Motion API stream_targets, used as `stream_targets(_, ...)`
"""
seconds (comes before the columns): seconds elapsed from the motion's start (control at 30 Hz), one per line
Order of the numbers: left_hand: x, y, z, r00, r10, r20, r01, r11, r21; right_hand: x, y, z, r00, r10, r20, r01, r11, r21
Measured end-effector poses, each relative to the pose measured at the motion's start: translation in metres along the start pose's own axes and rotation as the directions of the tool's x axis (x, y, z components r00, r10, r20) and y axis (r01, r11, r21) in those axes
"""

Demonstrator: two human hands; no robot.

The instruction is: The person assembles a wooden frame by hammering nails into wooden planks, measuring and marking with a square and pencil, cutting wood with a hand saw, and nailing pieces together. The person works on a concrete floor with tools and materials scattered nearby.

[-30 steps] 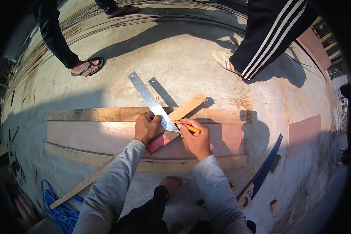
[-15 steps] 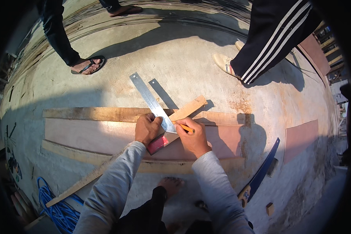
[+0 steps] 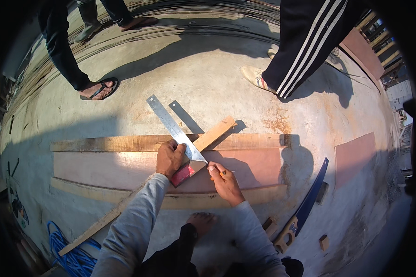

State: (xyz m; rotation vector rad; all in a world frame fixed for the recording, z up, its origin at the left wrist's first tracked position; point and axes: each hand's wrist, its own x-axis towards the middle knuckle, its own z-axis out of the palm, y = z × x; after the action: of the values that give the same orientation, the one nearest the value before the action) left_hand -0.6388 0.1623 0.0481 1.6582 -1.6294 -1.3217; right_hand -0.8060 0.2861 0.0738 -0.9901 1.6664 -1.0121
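My left hand (image 3: 170,158) is closed on a try square, pressing it against a narrow wooden batten (image 3: 215,133). The square has a steel blade (image 3: 164,115) pointing away to the far left and a red stock (image 3: 182,173). In my right hand (image 3: 226,181) is an orange pencil (image 3: 222,174), gripped between the fingers, with its tip beside the near corner of the square. The batten lies slantwise across a reddish plywood strip (image 3: 97,164), which has a plank along its far edge (image 3: 97,144) and another along its near edge (image 3: 92,190).
A handsaw (image 3: 305,205) lies at right near small wood offcuts (image 3: 324,242). Another plywood piece (image 3: 355,159) is farther right. A coiled blue hose (image 3: 69,251) sits at lower left. Other people's feet (image 3: 99,90) and legs (image 3: 305,51) stand beyond the boards, near long thin rods (image 3: 208,22).
My right hand has moved toward me with the pencil, off the square's blade to its near corner. The left hand keeps its grip on the square. Another boot appears at the far left.
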Motion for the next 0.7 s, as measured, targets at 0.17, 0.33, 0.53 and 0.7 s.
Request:
stream_targets(0.17,-0.014,0.002,0.001,0.988,0.157,-0.005,-0.154,0.973,0.173,-0.021,0.014,0.035,0.995,0.086,0.053,-0.101,0.812,0.576)
stream_targets(0.33,-0.042,0.005,0.02,0.973,0.229,-0.039,-0.198,0.907,0.372,-0.038,0.031,0.052,0.958,0.211,-0.192,-0.118,0.907,0.405)
stream_targets(0.53,-0.062,-0.007,0.044,0.979,0.115,-0.168,-0.11,0.993,0.039,-0.054,0.052,0.056,0.949,0.074,-0.305,0.045,0.931,0.363)
stream_targets(0.7,-0.056,-0.019,0.04,0.967,0.195,-0.161,-0.163,0.968,0.192,-0.059,0.061,0.06,0.956,0.159,-0.245,-0.026,0.881,0.472)
